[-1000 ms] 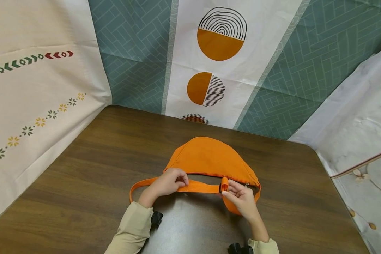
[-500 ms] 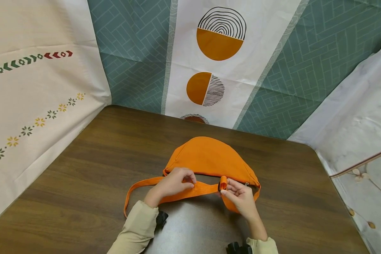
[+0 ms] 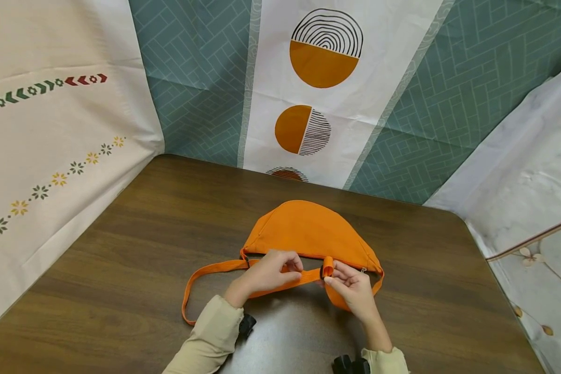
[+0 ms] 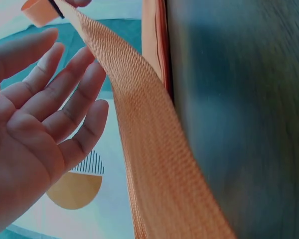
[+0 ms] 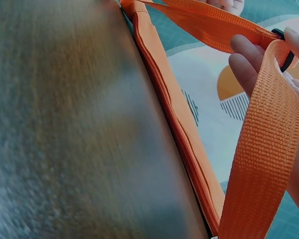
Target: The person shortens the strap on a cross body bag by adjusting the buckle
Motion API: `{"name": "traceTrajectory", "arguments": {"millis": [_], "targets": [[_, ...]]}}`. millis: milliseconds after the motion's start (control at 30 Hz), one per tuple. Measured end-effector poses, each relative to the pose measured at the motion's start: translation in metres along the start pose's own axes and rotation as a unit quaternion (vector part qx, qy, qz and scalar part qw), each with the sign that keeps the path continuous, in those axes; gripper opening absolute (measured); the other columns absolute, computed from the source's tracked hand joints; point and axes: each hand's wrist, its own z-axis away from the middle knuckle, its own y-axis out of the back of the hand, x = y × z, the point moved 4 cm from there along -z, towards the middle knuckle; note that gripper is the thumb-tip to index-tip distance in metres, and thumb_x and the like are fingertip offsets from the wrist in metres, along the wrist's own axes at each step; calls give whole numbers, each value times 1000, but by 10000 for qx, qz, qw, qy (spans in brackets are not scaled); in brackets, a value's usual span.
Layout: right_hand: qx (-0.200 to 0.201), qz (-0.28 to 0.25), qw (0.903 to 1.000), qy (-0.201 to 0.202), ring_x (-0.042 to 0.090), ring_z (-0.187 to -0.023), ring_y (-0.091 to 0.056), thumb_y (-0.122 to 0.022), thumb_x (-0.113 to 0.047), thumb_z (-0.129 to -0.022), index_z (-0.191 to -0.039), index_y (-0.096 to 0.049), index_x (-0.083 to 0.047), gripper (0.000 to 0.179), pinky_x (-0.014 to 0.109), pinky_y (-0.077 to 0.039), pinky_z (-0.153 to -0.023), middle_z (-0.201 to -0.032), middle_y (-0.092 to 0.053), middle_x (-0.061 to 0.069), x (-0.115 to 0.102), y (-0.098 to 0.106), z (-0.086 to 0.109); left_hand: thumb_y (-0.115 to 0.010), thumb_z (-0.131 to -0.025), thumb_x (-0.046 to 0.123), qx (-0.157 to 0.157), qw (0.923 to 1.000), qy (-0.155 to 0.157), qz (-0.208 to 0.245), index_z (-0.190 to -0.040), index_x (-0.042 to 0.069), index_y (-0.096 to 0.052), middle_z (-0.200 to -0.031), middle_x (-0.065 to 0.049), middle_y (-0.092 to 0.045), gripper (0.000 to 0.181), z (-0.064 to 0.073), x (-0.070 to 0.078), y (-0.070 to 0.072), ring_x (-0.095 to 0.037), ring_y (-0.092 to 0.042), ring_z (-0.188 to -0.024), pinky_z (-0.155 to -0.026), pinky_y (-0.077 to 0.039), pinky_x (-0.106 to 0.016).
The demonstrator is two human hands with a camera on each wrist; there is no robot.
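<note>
An orange waist bag (image 3: pixel 308 228) lies on the table, curved side away from me, with its zipper edge toward my hands. Its orange webbing strap (image 4: pixel 144 104) runs in front of the bag and loops out to the left. My right hand (image 3: pixel 355 291) pinches the strap by a black slider buckle (image 5: pixel 288 60), where a short fold of webbing sticks up. Beside the strap, left of the buckle, is my left hand (image 3: pixel 276 270); in the left wrist view its fingers are loosely spread, fingertips right at the webbing's edge.
The brown wooden table (image 3: pixel 121 270) reaches back to a green and white patterned cloth (image 3: pixel 304 130). A cream cloth (image 3: pixel 65 156) hangs at the left and a white one (image 3: pixel 533 187) at the right.
My left hand has moved right along the strap toward the buckle. The strap's left loop has spread out farther on the table. The right hand keeps its pinch, almost still.
</note>
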Motion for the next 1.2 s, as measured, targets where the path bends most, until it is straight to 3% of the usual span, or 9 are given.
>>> {"name": "traceTrajectory", "arguments": {"millis": [367,533,733,1033,1200], "targets": [[173,135,9994,-269,19,-76,-65,-54,15,-81,-108,-44,26,31,28,-49,-67,-90,-66,3,1,0,0,-61,-85,12,-98,9999,103,43,-87,8,-60,-81,7,-58,5,-2,4,-3,-6,-54,-78,-73,-45,-24],[162,105,9994,-286,16,-76,-65,-54,15,-80,-108,-43,27,32,28,-50,-65,-91,-65,2,2,0,0,-60,-85,5,-41,10000,20,14,-83,9,-61,-81,6,-58,4,-3,5,-4,-6,-53,-77,-73,-45,-23],[-120,256,9993,-229,16,-77,-64,-53,15,-82,-110,-43,26,32,28,-50,-67,-94,-65,1,2,-1,0,-56,-83,-8,51,9998,-179,-113,-78,9,-61,-81,2,-59,18,-2,4,-4,-11,-50,-74,-70,-43,-23],[-273,294,9991,135,18,-77,-64,-51,18,-81,-105,-45,25,25,26,-50,-67,-93,-65,2,0,-3,2,-55,-83,-9,20,9998,9,-201,-77,9,-61,-80,3,-58,20,4,-2,4,-14,-50,-75,-70,-44,-24],[-288,314,9990,120,25,-76,-64,-50,18,-82,-103,-48,22,21,28,-50,-68,-90,-65,12,0,-1,3,-55,-83,-9,56,9995,48,-318,-77,9,-61,-80,3,-58,20,8,-7,12,-14,-50,-75,-71,-43,-26]]}}
